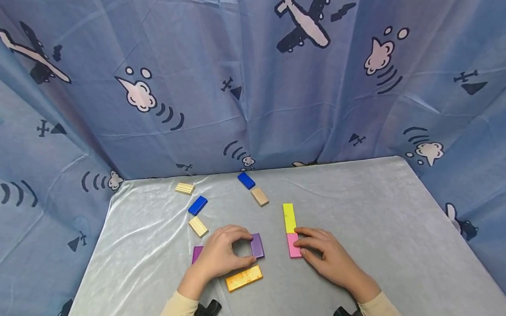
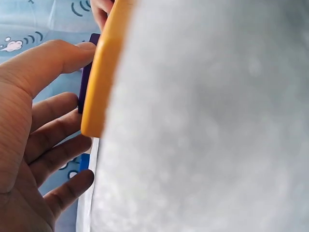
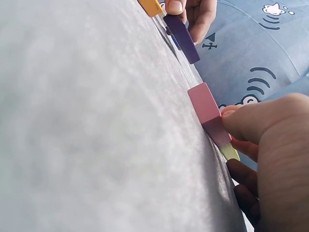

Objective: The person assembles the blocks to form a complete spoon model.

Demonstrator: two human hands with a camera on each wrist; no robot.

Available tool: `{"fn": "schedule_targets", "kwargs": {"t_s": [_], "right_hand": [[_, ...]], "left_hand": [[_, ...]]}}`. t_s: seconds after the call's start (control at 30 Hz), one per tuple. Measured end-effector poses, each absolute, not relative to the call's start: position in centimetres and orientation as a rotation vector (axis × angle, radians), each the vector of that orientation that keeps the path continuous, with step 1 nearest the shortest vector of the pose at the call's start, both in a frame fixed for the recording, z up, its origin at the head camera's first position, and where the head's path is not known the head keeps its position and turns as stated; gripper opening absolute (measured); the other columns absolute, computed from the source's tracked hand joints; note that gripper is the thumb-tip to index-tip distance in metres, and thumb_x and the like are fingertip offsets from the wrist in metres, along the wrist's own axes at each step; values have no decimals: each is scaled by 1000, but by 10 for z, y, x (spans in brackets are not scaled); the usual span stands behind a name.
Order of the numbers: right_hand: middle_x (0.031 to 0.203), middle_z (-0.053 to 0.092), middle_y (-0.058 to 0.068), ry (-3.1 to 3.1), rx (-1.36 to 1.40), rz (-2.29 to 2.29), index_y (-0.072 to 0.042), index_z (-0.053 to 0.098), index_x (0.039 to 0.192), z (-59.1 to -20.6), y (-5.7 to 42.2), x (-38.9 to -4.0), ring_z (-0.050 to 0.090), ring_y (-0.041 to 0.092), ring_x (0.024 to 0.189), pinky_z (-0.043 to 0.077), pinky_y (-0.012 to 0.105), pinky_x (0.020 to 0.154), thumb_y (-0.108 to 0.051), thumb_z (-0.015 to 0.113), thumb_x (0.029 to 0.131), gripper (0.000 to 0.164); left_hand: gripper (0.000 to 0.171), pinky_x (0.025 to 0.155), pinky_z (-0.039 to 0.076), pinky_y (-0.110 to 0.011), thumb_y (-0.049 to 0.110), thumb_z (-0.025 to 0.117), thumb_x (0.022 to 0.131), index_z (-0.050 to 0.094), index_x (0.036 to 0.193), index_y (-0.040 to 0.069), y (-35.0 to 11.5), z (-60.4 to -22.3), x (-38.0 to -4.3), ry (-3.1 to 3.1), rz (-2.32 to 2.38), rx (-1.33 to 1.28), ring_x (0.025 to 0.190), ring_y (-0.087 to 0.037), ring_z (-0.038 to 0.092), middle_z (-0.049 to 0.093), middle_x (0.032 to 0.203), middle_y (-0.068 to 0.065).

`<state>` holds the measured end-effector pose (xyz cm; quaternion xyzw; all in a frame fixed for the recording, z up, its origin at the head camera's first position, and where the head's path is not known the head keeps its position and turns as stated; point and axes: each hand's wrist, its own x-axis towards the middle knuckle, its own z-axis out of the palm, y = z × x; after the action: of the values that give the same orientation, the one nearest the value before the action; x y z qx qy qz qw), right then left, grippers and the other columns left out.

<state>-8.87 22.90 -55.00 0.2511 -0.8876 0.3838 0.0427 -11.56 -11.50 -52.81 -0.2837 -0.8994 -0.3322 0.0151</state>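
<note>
My left hand (image 1: 223, 252) pinches a purple block (image 1: 257, 246) by its two ends, thumb at the near end and fingers at the far end. In the left wrist view that block (image 2: 88, 75) shows behind an orange block (image 2: 102, 72). My right hand (image 1: 327, 256) touches the right side of a pink block (image 1: 294, 245) with its fingertips. A yellow block (image 1: 289, 218) lies end to end with the pink one, on its far side. Near my left thumb, apart from it, lies the orange block (image 1: 244, 278). A magenta-purple block (image 1: 197, 252) is partly hidden behind my left hand.
Farther back on the grey cloth-covered table (image 1: 367, 209) lie two blue blocks, one (image 1: 198, 205) left and one (image 1: 246, 180) at the back. Several plain wooden blocks lie near them, such as a tan block (image 1: 260, 197). A blue patterned curtain (image 1: 249, 82) surrounds the table.
</note>
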Motion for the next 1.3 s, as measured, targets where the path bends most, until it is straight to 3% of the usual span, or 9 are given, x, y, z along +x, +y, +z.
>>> {"fn": "schedule_targets", "kwargs": {"t_s": [0.6, 1.3], "right_hand": [[151, 64, -7, -2757, 741, 1184, -31, 81, 123, -549, 229, -90, 60, 26, 138, 46, 63, 112, -18, 79, 102, 25], [150, 65, -5, -2682, 808, 1162, -29, 81, 122, -552, 231, -90, 61, 25, 137, 45, 58, 110, -16, 79, 102, 25]], "left_hand": [[37, 105, 54, -41, 41, 97, 81, 83, 112, 25, -91, -509, -100, -2682, -1008, -1071, 118, -8, 67, 74, 119, 15], [38, 97, 54, -28, 50, 93, 83, 85, 111, 26, -36, -529, -74, -2594, -822, -1228, 116, -4, 66, 74, 120, 12]]}}
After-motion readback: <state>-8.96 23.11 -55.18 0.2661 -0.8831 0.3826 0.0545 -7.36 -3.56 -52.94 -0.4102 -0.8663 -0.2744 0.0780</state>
